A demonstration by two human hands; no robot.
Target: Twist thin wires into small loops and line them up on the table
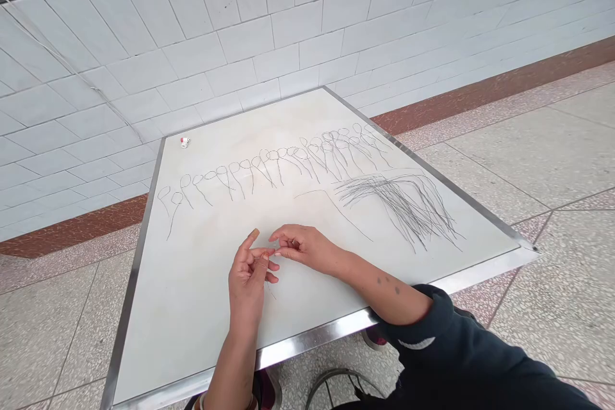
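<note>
The thin strand (271,293) is at the hands, over the near edge side of the table (192,307), its tail showing below the left fingers. It looks like fine wire: probably almost weightless, springy rather than limp, easy to kink and hard to feel, so a fingertip pinch close to the part being worked should suit it best. The left hand (250,272) pinches it between thumb and fingers; the right hand (305,246) has its thumb and index tips close to that pinch, but whether they grip the strand cannot be told. Beyond the hands lies a lone bent strand (331,195); toward the right edge is a loose bundle of strands (408,205). A row of looped strands (272,155) runs from the left edge to the right, and a small red-and-white object (185,142) sits by the far left corner
</note>
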